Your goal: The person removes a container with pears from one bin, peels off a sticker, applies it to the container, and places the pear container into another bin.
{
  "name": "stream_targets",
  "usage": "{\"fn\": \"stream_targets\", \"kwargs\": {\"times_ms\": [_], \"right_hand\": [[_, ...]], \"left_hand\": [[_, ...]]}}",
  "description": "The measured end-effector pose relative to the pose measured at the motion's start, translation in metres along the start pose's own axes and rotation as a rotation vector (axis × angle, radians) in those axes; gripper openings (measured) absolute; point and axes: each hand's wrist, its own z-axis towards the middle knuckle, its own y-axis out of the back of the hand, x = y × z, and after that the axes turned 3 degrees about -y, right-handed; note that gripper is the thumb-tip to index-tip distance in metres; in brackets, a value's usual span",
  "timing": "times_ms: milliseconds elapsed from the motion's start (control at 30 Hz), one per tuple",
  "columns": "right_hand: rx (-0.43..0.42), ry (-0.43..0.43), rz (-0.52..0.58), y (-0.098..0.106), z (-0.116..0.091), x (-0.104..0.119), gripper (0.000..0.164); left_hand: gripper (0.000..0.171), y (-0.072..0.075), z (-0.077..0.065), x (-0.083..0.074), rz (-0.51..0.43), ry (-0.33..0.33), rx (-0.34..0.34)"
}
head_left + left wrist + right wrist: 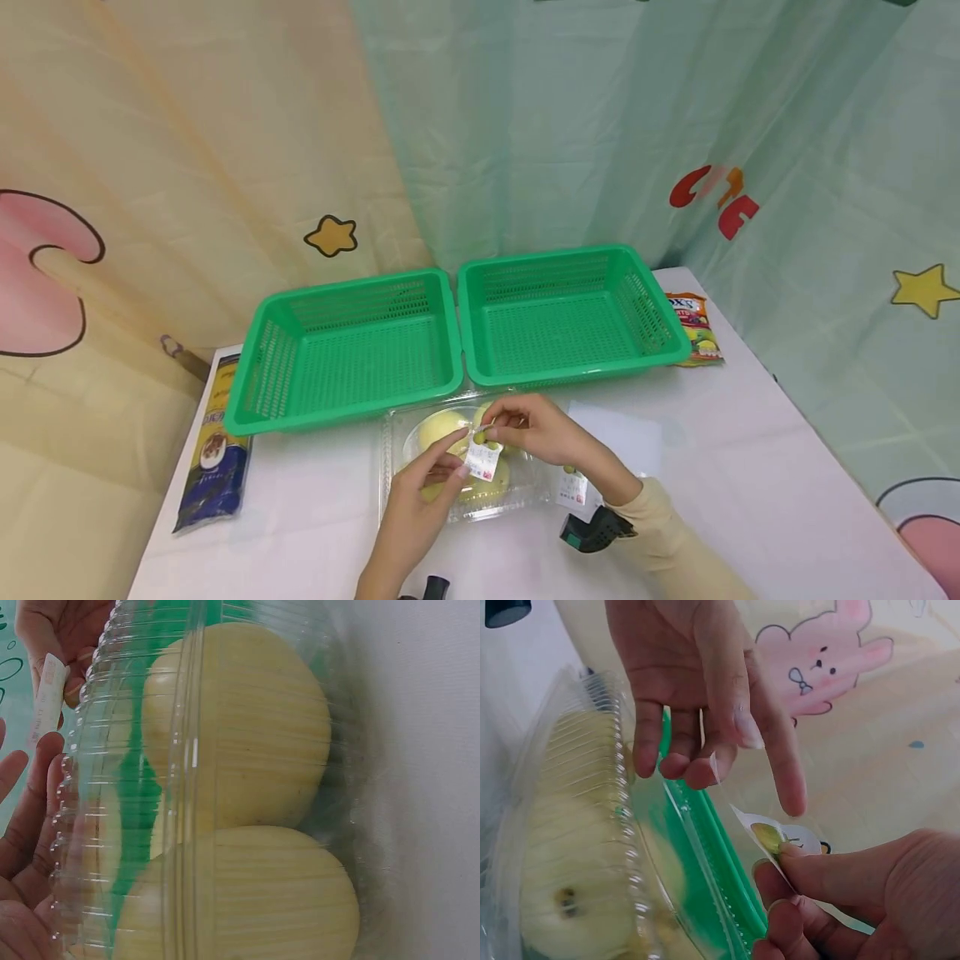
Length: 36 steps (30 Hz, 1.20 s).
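1. Pinching a small printed label (482, 463) in the head view, the right hand (538, 431) holds it over a clear container (522, 493) of yellow fruit (438, 427) on the worktop (315, 500). The left hand (422, 492) is open beside it. Label print is illegible; the hands partly cover the fruit.
2. Left wrist view: the label appears nearly edge-on; both hands are cut off.
3. Right wrist view: whether left fingertips touch the label cannot be told.

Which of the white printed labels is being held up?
The white printed label above the clear rectangular plastic box, pinched by the right hand; the other visible label lies beside the box, unheld.
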Motion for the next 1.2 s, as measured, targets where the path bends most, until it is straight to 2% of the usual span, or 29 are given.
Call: {"fn": "stream_targets", "kwargs": {"times_ms": [167,367,533,700,900,1200], "right_hand": [[-0.012,0.008,-0.044,-0.008,0.004,-0.001,0.011],[-0.043,0.014,-0.042,-0.015,0.012,-0.002,0.015],[-0.079,-0.012,-0.026,-0.019,0.017,-0.001,0.010],[-0.110,0.012,-0.029,-0.023,0.020,-0.001,0.010],[-0.139,0.000,-0.054,-0.029,0.020,-0.002,0.006],[-0.167,-0.013,-0.110,-0.034,0.022,-0.007,0.006]], "left_hand": [[0.046,-0.002,0.001,0.003,0.065,0.031,-0.002],[0.050,-0.003,0.001,0.005,0.084,0.087,-0.036],[0.057,-0.004,0.003,0.007,0.132,0.103,-0.089],[0.064,-0.006,0.004,0.009,0.205,0.127,-0.152],[0.060,-0.009,0.006,0.009,0.318,0.129,-0.229],[0.056,-0.011,0.011,0.008,0.444,0.153,-0.186]]}}
